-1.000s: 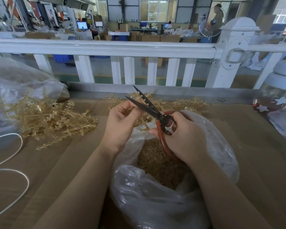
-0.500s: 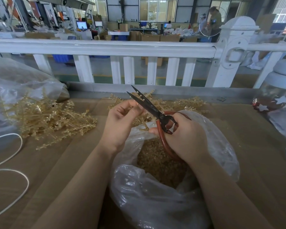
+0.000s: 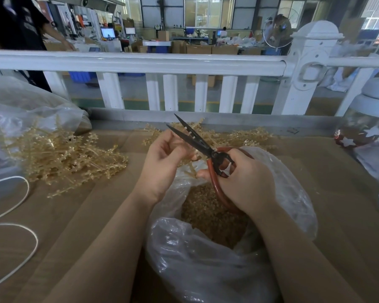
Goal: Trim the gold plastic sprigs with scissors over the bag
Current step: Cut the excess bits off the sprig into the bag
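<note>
Right hand (image 3: 247, 182) clenched around red-handled scissors (image 3: 202, 149), blades parted, left hand (image 3: 162, 162) pinching a gold sprig (image 3: 189, 159) at the blades, above the clear bag (image 3: 206, 254) of trimmings near bench (image 3: 337, 215) centre.

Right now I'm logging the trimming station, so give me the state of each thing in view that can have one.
scissors: blades apart, held over the bag
right hand: gripping the red scissor handles
left hand: pinching a gold sprig up to the blades
gold sprig: held in the left hand, above the bag
bag: mouth open, gold trimmings inside
sprig pile: loose heap on the table, left
white cord: looped, lying slack
</note>
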